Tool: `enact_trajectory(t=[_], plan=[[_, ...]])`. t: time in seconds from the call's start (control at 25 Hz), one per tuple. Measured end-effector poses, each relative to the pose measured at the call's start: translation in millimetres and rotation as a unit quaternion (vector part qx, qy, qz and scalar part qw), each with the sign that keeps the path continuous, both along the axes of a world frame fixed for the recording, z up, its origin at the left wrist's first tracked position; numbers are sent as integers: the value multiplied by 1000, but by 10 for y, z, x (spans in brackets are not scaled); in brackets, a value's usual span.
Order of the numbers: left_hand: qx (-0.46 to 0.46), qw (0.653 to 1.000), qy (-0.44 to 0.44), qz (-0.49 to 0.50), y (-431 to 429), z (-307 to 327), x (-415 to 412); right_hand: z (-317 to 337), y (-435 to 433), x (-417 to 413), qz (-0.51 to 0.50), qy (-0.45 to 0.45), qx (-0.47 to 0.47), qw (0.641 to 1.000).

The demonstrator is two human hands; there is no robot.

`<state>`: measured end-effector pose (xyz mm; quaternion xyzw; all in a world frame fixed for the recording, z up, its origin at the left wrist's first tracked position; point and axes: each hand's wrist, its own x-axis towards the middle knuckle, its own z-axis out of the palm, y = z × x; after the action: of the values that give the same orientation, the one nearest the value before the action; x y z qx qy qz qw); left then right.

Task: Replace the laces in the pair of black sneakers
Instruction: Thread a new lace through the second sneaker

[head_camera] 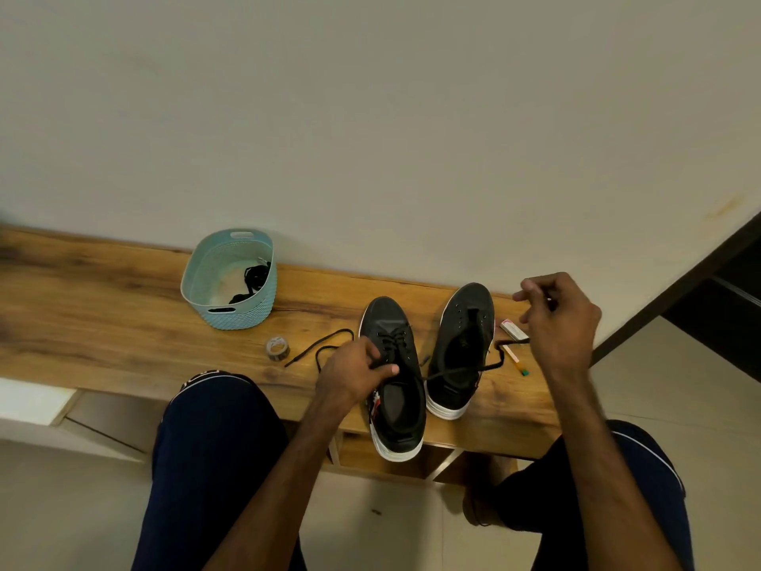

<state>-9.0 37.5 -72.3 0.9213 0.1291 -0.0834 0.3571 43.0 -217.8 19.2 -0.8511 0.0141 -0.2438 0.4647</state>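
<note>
On the bench (pixel 103 307), your left hand (pixel 355 370) clamps the left sneaker (pixel 395 389) at its laced throat, toe pointing away toward the wall, while the unlaced right sneaker (pixel 459 348) lies parallel beside it and your raised right hand (pixel 562 323) pinches the black lace (pixel 465 370) stretched across it.
</note>
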Motion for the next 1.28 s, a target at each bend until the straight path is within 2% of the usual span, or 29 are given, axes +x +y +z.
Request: enact_trajectory(t=[0.12, 0.24, 0.36, 0.44, 0.56, 0.76, 0.92, 1.08, 1.28], plan=[[-20, 1000, -14, 2, -77, -19, -16, 81, -32, -15, -3, -64, 37, 997], [-47, 997, -35, 45, -129, -24, -9, -60, 174, 15, 52, 14, 5, 999], [-114, 988, -11, 103, -106, -81, 19, -307, 570, -21, 176, 117, -33, 977], [-168, 977, 7, 134, -83, -127, 31, -467, 816, -93, 244, 145, -51, 958], [-199, 969, 14, 148, -66, -170, 47, -688, 1006, -138, 302, 153, -100, 936], [-234, 959, 28, 159, -60, -213, 66, -862, 1031, -113, 277, 187, -208, 919], [-248, 954, 30, 168, -60, -234, 59, -840, 1114, -159, 269, 187, -324, 888], [-238, 955, 22, 174, -66, -229, 57, -867, 1137, -210, 275, 134, -346, 887], [-251, 953, 24, 168, -73, -218, 44, -864, 1163, -227, 268, 136, -393, 869]])
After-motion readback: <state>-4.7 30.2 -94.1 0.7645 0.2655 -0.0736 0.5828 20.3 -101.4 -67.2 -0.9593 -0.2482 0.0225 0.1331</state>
